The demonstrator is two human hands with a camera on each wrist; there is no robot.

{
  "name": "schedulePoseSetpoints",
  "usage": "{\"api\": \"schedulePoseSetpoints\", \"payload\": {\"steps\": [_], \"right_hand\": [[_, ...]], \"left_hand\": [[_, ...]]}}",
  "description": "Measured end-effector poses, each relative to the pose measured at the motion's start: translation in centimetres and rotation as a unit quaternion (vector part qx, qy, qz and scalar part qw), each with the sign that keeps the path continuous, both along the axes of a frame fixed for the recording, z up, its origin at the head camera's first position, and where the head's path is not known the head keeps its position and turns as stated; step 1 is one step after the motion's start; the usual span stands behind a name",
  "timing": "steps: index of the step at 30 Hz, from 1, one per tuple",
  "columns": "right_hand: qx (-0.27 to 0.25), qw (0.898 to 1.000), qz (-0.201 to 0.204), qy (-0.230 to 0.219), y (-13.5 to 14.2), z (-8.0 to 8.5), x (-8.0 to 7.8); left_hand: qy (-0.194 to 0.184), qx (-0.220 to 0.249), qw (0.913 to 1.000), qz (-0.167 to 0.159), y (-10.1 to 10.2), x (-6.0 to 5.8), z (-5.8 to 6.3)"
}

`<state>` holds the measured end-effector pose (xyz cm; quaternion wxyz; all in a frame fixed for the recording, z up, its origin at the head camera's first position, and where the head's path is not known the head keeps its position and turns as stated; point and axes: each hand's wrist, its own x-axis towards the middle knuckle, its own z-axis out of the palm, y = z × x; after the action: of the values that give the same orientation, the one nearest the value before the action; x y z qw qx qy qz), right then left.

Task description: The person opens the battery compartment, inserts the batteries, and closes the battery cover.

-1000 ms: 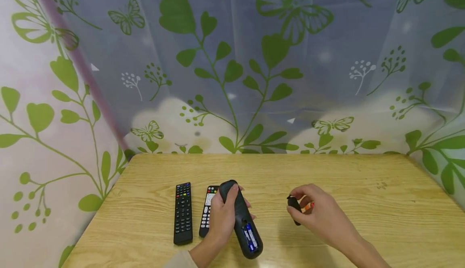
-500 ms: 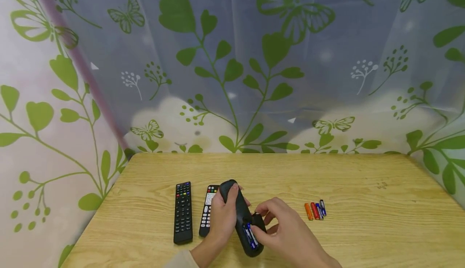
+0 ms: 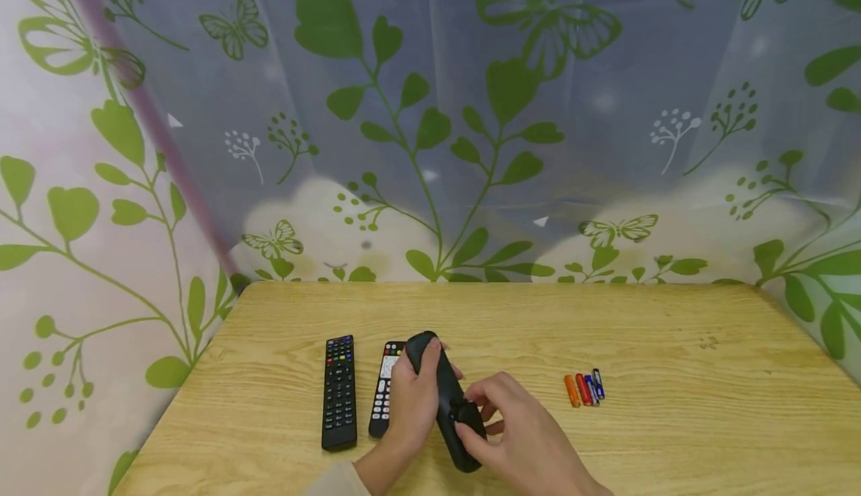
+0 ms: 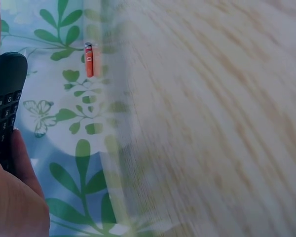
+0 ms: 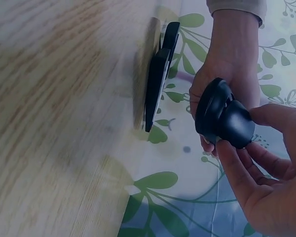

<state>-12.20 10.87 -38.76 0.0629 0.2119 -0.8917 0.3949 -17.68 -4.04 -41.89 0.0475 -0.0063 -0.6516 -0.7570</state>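
A black remote control is gripped by my left hand, back side up and tilted, thumb along its upper back. My right hand pinches the black battery cover between thumb and fingers, over the battery compartment at the remote's lower end. In the right wrist view the cover stands at an angle to the remote, with fingertips at its edges. The batteries inside are hidden behind the cover. The remote's button side shows in the left wrist view.
Two more remotes lie on the wooden table: a long black one at left, and one with white buttons, partly behind my left hand. Several loose batteries, orange, red and blue, lie to the right. A patterned cloth hangs behind.
My right hand has brought the battery cover leftward from above the loose batteries onto the remote's compartment, covering the blue batteries. The left hand and its remote stay nearly still.
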Motion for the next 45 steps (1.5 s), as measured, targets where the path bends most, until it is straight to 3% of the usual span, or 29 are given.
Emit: {"api": "schedulePoseSetpoints", "payload": {"steps": [18,28,38,45], "right_hand": [[0.004,1.000,0.000,0.030,-0.4,-0.5,0.2],[0.041,0.996,-0.016,0.076,-0.6,-1.0,0.4],[0.063,0.993,-0.018,0.098,-0.5,-1.3,0.6],[0.083,0.986,-0.020,0.143,-0.5,-1.7,0.9]], "left_hand": [[-0.012,-0.024,0.9995,0.013,0.0,-0.3,-0.4],[-0.022,-0.035,0.9991,0.004,0.0,-0.1,0.2],[-0.012,-0.030,0.9995,0.006,0.1,0.2,-0.2],[-0.011,-0.027,0.9995,0.009,0.2,0.3,-0.1]]}}
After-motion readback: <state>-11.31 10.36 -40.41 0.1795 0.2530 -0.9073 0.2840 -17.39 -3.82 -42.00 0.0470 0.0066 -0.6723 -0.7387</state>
